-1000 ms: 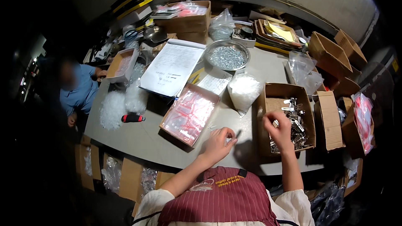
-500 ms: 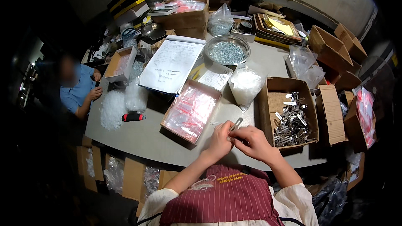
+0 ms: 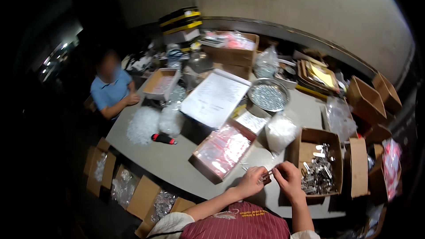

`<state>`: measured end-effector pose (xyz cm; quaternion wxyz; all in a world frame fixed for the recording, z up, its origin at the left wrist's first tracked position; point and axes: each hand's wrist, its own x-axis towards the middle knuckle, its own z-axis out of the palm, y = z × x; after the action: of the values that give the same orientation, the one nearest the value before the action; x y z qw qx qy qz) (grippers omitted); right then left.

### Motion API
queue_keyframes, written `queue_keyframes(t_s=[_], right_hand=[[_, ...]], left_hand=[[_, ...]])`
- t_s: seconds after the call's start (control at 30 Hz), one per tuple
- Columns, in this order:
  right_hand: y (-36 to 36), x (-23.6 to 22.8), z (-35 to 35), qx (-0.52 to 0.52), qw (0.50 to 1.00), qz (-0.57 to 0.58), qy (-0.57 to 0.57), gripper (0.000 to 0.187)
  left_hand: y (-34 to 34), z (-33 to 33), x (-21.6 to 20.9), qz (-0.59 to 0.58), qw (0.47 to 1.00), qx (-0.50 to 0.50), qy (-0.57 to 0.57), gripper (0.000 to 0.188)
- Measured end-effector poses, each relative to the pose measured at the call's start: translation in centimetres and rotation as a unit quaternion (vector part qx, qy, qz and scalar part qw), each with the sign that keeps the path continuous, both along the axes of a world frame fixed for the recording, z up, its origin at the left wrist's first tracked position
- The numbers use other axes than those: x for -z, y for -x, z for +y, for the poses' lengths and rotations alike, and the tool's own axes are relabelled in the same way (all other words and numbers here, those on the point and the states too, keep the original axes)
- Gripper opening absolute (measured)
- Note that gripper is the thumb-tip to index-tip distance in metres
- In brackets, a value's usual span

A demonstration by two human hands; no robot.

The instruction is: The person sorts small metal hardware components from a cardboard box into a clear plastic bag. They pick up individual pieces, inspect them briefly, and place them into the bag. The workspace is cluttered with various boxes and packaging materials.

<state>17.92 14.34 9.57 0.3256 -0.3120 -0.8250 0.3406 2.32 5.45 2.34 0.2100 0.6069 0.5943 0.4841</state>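
Observation:
Both of my hands meet over the near edge of the table, just left of a cardboard box [image 3: 305,138] holding a pile of shiny metal pieces [image 3: 319,174]. My left hand [image 3: 252,183] is closed around a small metal piece [image 3: 266,176], whose end shows past the fingers. Against that same piece, my right hand [image 3: 289,179] pinches with thumb and forefinger. Blur hides its exact shape. Beyond my left hand stands a shallow box [image 3: 201,161] of pink-and-clear plastic packets [image 3: 226,147]. An open bag of white plastic pieces [image 3: 282,131] stands beyond my hands.
A steel bowl [image 3: 269,96] of small metal parts sits behind the bag. Left of it lie a paper-covered clipboard [image 3: 215,95], a red-and-black tool [image 3: 164,139] and a white plastic heap [image 3: 144,125]. A co-worker in blue [image 3: 110,93] sits far left. Cartons [image 3: 366,99] crowd the right side.
The whole view has shifted, so the table appears lower and further right. My right hand has turned more upright, and the metal piece no longer sticks up between my hands.

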Motion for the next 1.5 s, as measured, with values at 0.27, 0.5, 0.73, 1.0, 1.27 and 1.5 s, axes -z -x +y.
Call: queue_keyframes(t_s=[0.27,0.5,0.73,1.0,1.27,1.5], right_hand=[[0.9,-0.5,-1.2,-0.165,0.979,-0.105,-0.058,0.014],[1.2,-2.5,-0.5,-0.287,0.934,-0.127,-0.170,0.028],[0.1,-3.5,-0.8,-0.182,0.974,-0.121,-0.057,0.014],[0.8,-2.8,-2.6,-0.175,0.984,-0.017,-0.031,0.012],[1.1,-0.6,-3.4,-0.141,0.990,-0.013,0.020,0.016],[1.3,1.2,-4.3,-0.142,0.989,-0.030,0.017,0.020]], left_hand=[[0.4,-0.9,1.1,-0.083,0.996,0.025,-0.017,0.024],[1.9,-2.1,1.2,-0.210,0.959,0.172,0.082,0.028],[2.3,-3.0,2.8,-0.174,0.979,0.088,0.066,0.029],[3.1,-3.4,0.4,-0.347,0.938,0.019,-0.010,0.016],[3.3,-4.4,-0.8,-0.186,0.981,-0.032,0.035,0.010],[2.6,-5.5,-2.3,-0.064,0.997,-0.037,-0.033,0.014]])
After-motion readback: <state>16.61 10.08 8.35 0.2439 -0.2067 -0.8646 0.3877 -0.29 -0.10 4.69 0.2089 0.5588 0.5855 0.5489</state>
